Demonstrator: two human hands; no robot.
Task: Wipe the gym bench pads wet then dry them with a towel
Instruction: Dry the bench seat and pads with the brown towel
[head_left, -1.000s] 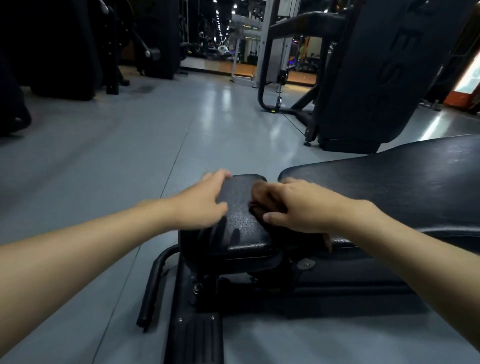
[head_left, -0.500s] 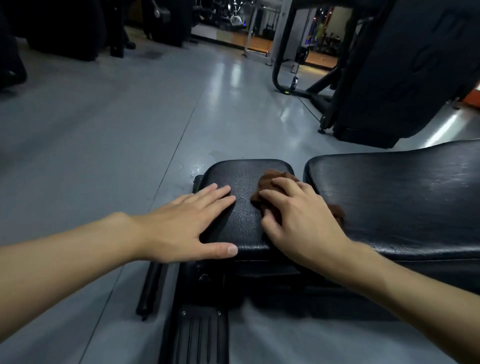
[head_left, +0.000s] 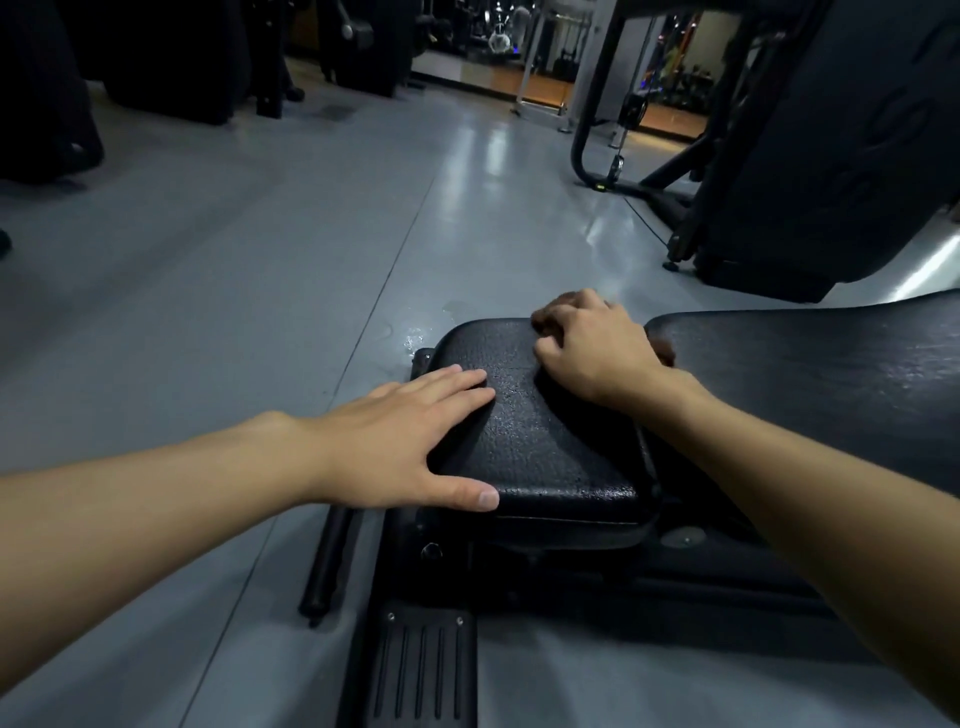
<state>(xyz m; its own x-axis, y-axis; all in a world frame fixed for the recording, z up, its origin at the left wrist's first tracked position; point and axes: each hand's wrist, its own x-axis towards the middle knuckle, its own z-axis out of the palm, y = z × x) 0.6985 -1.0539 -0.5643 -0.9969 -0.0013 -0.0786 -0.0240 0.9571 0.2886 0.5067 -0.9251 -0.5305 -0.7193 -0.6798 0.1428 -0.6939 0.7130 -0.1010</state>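
Left floor open; (probably) machine beyond.

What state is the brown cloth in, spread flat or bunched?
Bunched: the right hand grips the cloth; only small brown lumps show past curled fingers.

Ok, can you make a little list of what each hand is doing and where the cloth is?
place: gym, shiny grey floor
left hand: flat on the small black textured bench pad, thumb at its near edge
right hand: curled over a brown cloth at that pad's far right corner
cloth: mostly hidden under the hand
neighbour: long black bench pad, across a narrow gap
floor: wet spots beside the small pad
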